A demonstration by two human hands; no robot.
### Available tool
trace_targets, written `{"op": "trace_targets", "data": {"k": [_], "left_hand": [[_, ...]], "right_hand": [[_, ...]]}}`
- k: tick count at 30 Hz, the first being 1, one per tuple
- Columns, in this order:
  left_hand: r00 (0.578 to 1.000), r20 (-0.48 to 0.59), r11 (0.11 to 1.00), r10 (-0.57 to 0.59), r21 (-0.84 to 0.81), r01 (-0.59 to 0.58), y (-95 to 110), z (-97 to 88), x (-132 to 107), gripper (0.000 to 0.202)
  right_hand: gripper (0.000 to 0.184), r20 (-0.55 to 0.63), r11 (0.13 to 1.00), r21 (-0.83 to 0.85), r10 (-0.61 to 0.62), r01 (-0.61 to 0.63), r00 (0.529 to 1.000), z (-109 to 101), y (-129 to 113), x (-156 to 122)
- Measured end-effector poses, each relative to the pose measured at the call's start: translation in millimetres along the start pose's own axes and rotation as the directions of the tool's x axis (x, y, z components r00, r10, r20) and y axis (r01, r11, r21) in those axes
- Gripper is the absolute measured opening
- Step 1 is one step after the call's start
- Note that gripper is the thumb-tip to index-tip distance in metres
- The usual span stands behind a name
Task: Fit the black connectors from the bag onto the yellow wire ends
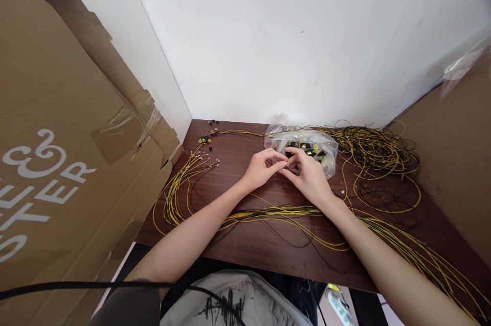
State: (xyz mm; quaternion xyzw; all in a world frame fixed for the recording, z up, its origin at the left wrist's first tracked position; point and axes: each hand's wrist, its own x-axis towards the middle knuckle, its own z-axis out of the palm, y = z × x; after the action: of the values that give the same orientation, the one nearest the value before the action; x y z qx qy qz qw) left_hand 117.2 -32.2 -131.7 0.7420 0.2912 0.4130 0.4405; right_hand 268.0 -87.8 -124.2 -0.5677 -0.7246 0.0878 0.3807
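My left hand (261, 168) and my right hand (309, 175) meet over the middle of the dark brown table (230, 162), fingertips pinched together. A small yellowish piece shows between them, too small to name; which hand bears it is unclear. Just behind my right hand lies a clear plastic bag (328, 143), open, with several small black and yellow parts (305, 146) inside. Under my forearms a bundle of yellow and black wires (274, 212) runs across the table. Its left end curves back toward white-tipped wire ends (201, 158).
Loose black and yellow pieces (204, 139) lie at the back left. A tangled wire coil (378, 152) fills the back right. Large cardboard boxes stand left (76, 90) and right (456, 147); a white wall (268, 44) rises behind. Below the front edge is a power strip (339, 308).
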Motion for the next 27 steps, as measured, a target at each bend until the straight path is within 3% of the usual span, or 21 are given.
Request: {"op": "trace_targets", "data": {"k": [3, 7, 12, 17, 27], "left_hand": [[0.998, -0.04, 0.996, -0.039, -0.082, 0.036, -3.8, -0.4, 1.7, 0.017], [0.996, -0.051, 0.984, -0.075, -0.164, 0.065, -5.6, 0.1, 3.4, 0.018], [0.996, 0.01, 0.978, -0.091, -0.186, 0.092, -5.5, 1.7, 2.8, 0.021], [0.994, 0.037, 0.986, -0.098, -0.134, 0.102, -6.1, 2.5, 1.0, 0.018], [0.996, 0.024, 0.994, -0.081, -0.07, 0.083, -4.7, 2.5, 0.5, 0.018]], "right_hand": [[0.042, 0.01, 1.0, 0.023, 0.005, -0.005, 1.0, -3.3, -2.1, 1.1], [0.024, -0.028, 0.997, -0.003, 0.074, -0.074, 0.997, -7.9, 3.8, 3.8], [0.021, -0.052, 0.97, -0.233, 0.063, -0.074, 0.997, -14.7, 17.5, 6.7], [0.021, -0.005, 0.904, -0.421, 0.082, -0.076, 0.997, -17.6, 22.0, 7.7], [0.028, 0.029, 0.895, -0.446, -0.024, 0.035, 0.999, -7.6, 33.4, 7.5]]}}
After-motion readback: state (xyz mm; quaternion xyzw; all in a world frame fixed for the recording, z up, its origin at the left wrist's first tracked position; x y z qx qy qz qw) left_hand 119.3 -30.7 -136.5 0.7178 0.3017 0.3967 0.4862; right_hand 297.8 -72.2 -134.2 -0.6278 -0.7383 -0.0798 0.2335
